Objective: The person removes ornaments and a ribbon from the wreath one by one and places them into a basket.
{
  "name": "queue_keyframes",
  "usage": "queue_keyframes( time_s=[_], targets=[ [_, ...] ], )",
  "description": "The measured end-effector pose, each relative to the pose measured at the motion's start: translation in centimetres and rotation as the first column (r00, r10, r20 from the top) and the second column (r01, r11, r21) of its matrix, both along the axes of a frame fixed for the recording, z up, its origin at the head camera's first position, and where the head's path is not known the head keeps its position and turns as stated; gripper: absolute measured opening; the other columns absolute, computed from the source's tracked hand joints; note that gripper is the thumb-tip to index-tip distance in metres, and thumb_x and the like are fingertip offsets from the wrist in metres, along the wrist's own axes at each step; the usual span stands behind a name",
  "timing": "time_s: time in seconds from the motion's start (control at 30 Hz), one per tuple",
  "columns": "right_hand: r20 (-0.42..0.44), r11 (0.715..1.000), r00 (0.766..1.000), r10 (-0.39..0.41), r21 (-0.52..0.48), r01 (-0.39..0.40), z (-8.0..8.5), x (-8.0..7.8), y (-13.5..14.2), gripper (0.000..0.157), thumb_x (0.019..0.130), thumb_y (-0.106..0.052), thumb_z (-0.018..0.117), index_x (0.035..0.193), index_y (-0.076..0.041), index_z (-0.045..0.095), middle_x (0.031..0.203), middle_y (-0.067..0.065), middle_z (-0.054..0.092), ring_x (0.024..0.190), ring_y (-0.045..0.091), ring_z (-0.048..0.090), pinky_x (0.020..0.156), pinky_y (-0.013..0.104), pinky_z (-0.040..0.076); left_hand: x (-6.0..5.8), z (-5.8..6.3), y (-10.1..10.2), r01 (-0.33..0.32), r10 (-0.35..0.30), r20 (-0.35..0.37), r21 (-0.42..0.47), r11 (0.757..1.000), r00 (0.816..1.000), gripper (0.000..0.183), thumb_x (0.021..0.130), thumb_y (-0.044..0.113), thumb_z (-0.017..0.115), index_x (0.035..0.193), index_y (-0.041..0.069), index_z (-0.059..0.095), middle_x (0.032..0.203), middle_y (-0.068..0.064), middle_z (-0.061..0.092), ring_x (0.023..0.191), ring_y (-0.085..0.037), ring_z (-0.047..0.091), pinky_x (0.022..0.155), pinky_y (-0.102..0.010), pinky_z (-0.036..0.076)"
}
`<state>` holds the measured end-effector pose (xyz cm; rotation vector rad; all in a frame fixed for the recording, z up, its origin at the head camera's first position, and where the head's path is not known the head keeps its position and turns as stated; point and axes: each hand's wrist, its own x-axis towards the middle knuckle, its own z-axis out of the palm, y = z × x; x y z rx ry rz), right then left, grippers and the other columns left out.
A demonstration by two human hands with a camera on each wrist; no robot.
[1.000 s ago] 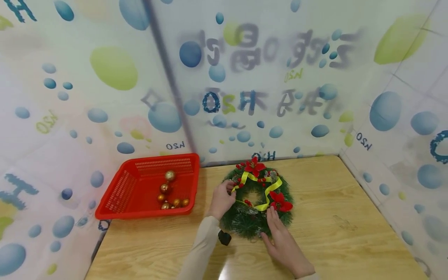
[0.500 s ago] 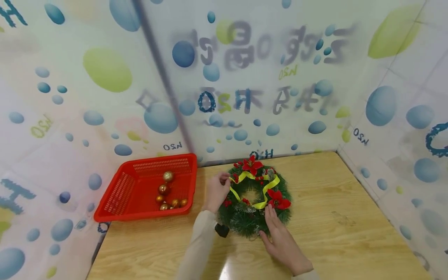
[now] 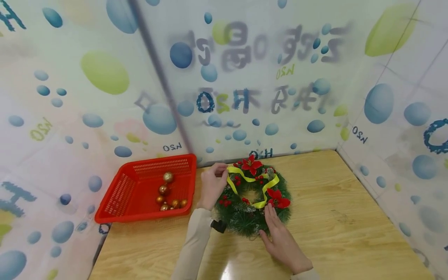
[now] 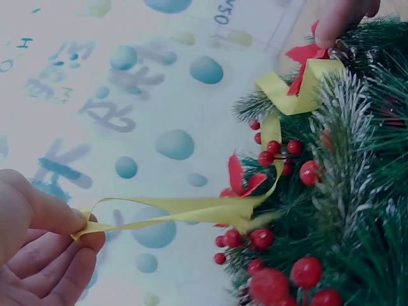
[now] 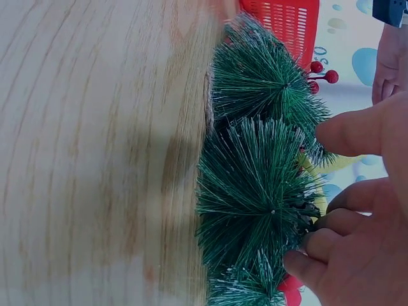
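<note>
A green wreath (image 3: 245, 223) lies on the table, trimmed with red flowers (image 3: 251, 164), red berries (image 4: 306, 273) and frosted sprigs. A yellow ribbon (image 4: 229, 209) winds loosely over its upper part. My left hand (image 3: 211, 188), at the wreath's upper left, pinches one end of the ribbon between thumb and fingers and holds it out from the greenery. On the lower right of the wreath rests my right hand (image 3: 283, 242), its fingers nearly straight beside a red flower (image 3: 278, 198). The right thumb stands apart from the fingers in the right wrist view.
To the left stands a red plastic basket (image 3: 140, 194) with several gold balls (image 3: 168, 177) in it. The wooden table (image 3: 350, 233) meets patterned walls (image 3: 241, 116) at the back and sides. A dark object (image 3: 219, 226) sits at my left wrist.
My left hand has moved up and to the left, drawing the ribbon's end outward from the wreath's inner left side. My right hand has stayed on the wreath. The head view has shifted slightly.
</note>
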<state>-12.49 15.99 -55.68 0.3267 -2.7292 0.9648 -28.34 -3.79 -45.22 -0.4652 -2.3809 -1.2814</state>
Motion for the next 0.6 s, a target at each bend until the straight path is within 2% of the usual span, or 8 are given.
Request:
queue_keyframes(
  time_s=[0.1,0.37,0.5,0.6],
  targets=[
    [0.019,1.000,1.000,-0.001,-0.007,0.002,0.0,0.0,0.1,0.079,0.095,-0.016,0.071,0.154,0.012,0.026,0.163,0.030,0.021,0.148,0.044,0.029,0.114,0.054,0.034,0.5,0.4,-0.1,-0.003,0.003,0.011,-0.003,1.000,1.000,0.011,0.093,0.005,0.069,0.102,0.003,0.076,0.090,-0.010,0.078,0.076,-0.023,0.074,0.072,-0.039,0.063],
    [0.013,1.000,1.000,-0.005,-0.009,0.005,-0.1,0.0,0.3,0.078,0.095,-0.014,0.071,0.154,0.012,0.027,0.163,0.029,0.021,0.149,0.043,0.029,0.115,0.054,0.034,2.2,0.4,1.3,0.088,-0.085,0.086,-0.036,0.995,0.993,0.015,0.096,0.008,0.068,0.109,0.004,0.075,0.097,-0.010,0.077,0.080,-0.021,0.072,0.072,-0.030,0.061],
    [-0.010,1.000,1.000,0.001,-0.014,-0.001,-0.2,0.0,0.2,0.079,0.094,-0.013,0.073,0.154,0.012,0.027,0.162,0.030,0.022,0.148,0.043,0.030,0.114,0.054,0.035,3.0,-0.1,2.5,0.149,-0.146,0.086,-0.026,0.989,0.985,0.015,0.096,0.008,0.067,0.109,0.004,0.074,0.097,-0.010,0.077,0.080,-0.021,0.072,0.072,-0.027,0.061],
    [-0.022,0.999,1.000,0.011,-0.030,-0.012,-0.2,-0.1,0.2,0.079,0.093,-0.012,0.073,0.154,0.011,0.028,0.162,0.029,0.023,0.148,0.041,0.031,0.114,0.053,0.036,3.6,-0.8,3.2,0.204,-0.200,0.106,-0.034,0.978,0.974,0.015,0.097,0.007,0.066,0.110,0.004,0.074,0.099,-0.011,0.077,0.081,-0.020,0.072,0.073,-0.026,0.060]
  ],
)
